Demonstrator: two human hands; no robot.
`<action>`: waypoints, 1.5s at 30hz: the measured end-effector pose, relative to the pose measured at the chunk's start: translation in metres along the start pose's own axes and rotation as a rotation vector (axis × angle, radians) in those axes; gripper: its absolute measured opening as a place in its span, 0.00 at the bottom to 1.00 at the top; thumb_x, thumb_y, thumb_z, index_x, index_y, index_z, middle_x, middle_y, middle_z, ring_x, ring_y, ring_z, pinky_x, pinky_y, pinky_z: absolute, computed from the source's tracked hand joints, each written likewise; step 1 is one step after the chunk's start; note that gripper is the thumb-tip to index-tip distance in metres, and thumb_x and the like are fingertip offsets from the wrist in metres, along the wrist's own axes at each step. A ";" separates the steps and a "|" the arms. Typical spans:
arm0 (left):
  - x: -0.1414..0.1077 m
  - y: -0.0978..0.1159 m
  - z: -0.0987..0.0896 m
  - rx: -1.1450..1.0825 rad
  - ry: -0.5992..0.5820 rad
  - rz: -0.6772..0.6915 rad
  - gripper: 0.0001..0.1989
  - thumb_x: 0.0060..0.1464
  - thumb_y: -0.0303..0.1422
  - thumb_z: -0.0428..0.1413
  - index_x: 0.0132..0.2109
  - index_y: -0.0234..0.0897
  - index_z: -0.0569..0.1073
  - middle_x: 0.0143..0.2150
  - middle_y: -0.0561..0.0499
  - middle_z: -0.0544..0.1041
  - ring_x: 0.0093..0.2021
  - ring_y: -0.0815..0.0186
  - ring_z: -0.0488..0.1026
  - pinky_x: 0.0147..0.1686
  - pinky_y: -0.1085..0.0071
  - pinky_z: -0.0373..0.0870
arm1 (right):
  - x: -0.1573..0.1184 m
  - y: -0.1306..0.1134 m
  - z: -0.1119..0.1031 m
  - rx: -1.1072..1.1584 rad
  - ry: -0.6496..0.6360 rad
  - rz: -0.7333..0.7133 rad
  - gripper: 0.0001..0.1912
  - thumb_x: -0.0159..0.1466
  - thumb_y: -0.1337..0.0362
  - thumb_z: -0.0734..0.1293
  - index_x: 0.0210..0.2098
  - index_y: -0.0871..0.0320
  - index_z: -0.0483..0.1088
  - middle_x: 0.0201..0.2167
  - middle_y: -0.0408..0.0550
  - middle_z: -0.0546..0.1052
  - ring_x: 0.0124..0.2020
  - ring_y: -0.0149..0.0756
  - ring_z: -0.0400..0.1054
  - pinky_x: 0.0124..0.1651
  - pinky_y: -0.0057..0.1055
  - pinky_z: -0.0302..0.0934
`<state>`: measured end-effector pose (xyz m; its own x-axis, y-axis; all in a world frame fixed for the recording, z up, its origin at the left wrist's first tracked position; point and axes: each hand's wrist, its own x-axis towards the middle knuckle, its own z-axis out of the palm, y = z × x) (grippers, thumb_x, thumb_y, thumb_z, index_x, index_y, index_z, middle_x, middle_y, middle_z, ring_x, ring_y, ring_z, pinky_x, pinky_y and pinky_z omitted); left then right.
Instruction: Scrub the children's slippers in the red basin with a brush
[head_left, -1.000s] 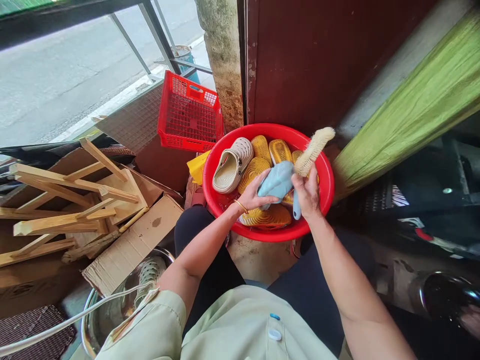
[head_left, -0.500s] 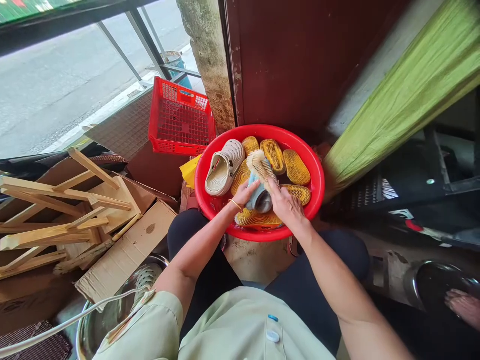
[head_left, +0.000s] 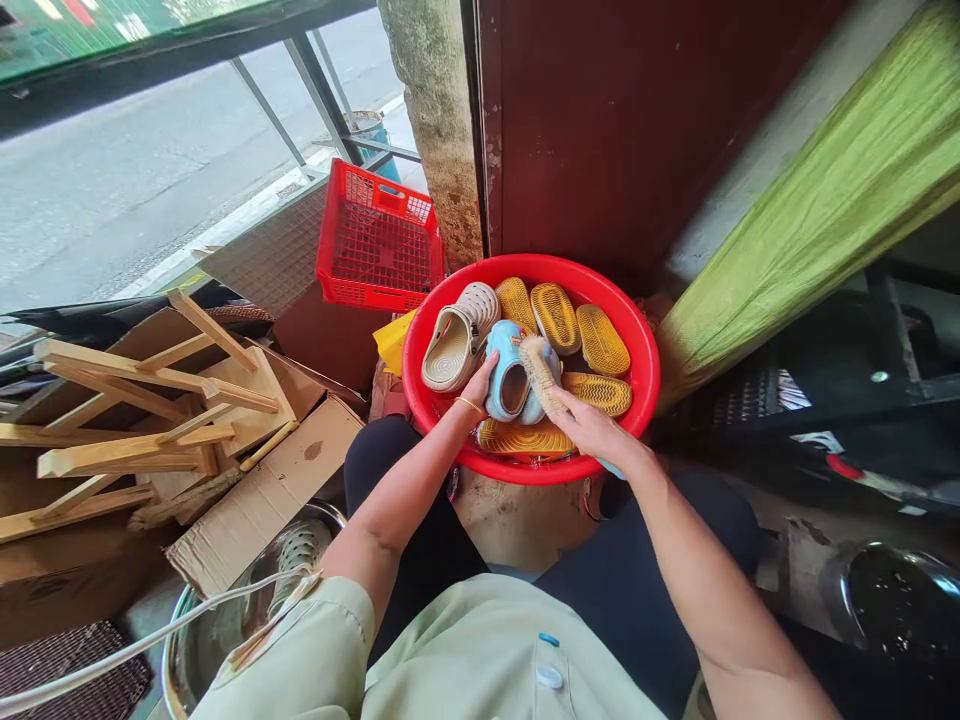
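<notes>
My left hand (head_left: 480, 386) is closed on the side of a small light-blue shoe (head_left: 504, 352), held over the basin with its dark foot opening facing me. Against its right side lies another grey-blue piece (head_left: 532, 409), perhaps the second shoe, partly hidden. In my right hand (head_left: 592, 428) is a scrub brush (head_left: 537, 364) with pale bristles, close beside the blue shoe. A red basin (head_left: 651, 370) stands around all this. In it are a beige clog (head_left: 450, 348) on the left and several yellow soles (head_left: 602, 341) around the rim.
A red plastic crate (head_left: 382, 235) sits behind the basin at the left. Wooden stools (head_left: 180, 390) and cardboard (head_left: 262, 500) are piled to my left, above a metal bowl (head_left: 176, 640) holding a shoe. A green cloth (head_left: 810, 190) hangs at the right.
The blue shoe has turned, so its opening and light-blue side now show more. The brush has come down and right, off the shoe's top. The whole view has shifted slightly.
</notes>
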<state>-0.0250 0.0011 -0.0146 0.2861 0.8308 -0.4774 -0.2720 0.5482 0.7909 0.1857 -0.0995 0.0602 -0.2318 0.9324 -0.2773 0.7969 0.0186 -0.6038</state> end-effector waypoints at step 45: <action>0.025 -0.017 -0.034 1.550 0.095 0.113 0.20 0.58 0.29 0.56 0.58 0.34 0.74 0.55 0.30 0.78 0.57 0.44 0.77 0.57 0.52 0.71 | 0.013 -0.024 0.019 -0.511 -0.239 0.031 0.30 0.74 0.62 0.54 0.75 0.49 0.53 0.49 0.61 0.81 0.48 0.52 0.77 0.51 0.46 0.67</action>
<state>-0.0447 0.0156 -0.0534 0.2567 0.8952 -0.3643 0.9103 -0.0973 0.4023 0.1534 -0.0949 0.0573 -0.2769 0.8285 -0.4868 0.9603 0.2207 -0.1705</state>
